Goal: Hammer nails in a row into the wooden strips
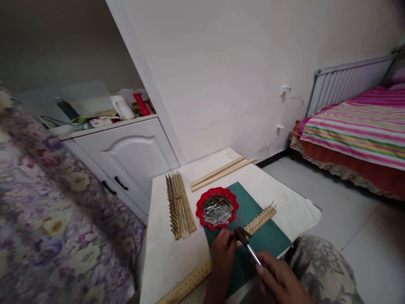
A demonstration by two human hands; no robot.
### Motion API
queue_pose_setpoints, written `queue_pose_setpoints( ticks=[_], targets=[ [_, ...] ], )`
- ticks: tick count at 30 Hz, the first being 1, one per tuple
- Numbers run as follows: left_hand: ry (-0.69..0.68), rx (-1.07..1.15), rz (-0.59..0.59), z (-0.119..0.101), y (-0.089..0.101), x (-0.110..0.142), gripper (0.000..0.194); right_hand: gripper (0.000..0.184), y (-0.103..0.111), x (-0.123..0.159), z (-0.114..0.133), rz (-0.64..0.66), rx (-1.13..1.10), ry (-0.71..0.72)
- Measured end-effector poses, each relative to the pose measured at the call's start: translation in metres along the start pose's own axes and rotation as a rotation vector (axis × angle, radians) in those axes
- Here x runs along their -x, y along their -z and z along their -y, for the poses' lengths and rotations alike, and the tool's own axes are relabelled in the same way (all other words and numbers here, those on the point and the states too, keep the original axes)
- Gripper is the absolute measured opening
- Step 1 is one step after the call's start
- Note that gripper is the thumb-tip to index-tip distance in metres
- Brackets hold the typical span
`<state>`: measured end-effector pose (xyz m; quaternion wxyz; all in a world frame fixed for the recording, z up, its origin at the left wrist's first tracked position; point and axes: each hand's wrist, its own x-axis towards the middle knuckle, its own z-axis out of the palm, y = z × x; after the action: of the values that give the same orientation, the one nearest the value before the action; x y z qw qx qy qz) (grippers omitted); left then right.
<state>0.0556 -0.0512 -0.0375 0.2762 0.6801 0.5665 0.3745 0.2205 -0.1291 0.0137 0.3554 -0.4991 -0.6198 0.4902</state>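
Observation:
My right hand (280,276) is wrapped round the handle of a claw hammer (252,252) with a dark head and a shiny metal shaft. The head is beside the fingers of my left hand (223,249), above the near end of a wooden strip (261,220). Rows of nails stand up along that strip, which lies on a green mat (245,202). My left fingers are closed in a pinch at its near end; what they hold is hidden. Just beyond them, a red scalloped bowl (200,207) holds many loose nails (218,210).
Several wooden strips (182,207), one bristling with nails, lie left on the white table (164,261). Drilled strips (218,173) lie at the back, and another (190,282) at the front. A cabinet (126,152) and wall stand behind; a bed (354,122) is right.

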Motion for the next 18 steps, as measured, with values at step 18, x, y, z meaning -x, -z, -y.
queue_pose_setpoints(
  ticks=[18],
  targets=[
    [0.011, -0.010, 0.001, 0.004, -0.001, 0.003, 0.016, 0.030, -0.005, 0.004, -0.012, -0.009, 0.166, 0.011]
  ],
)
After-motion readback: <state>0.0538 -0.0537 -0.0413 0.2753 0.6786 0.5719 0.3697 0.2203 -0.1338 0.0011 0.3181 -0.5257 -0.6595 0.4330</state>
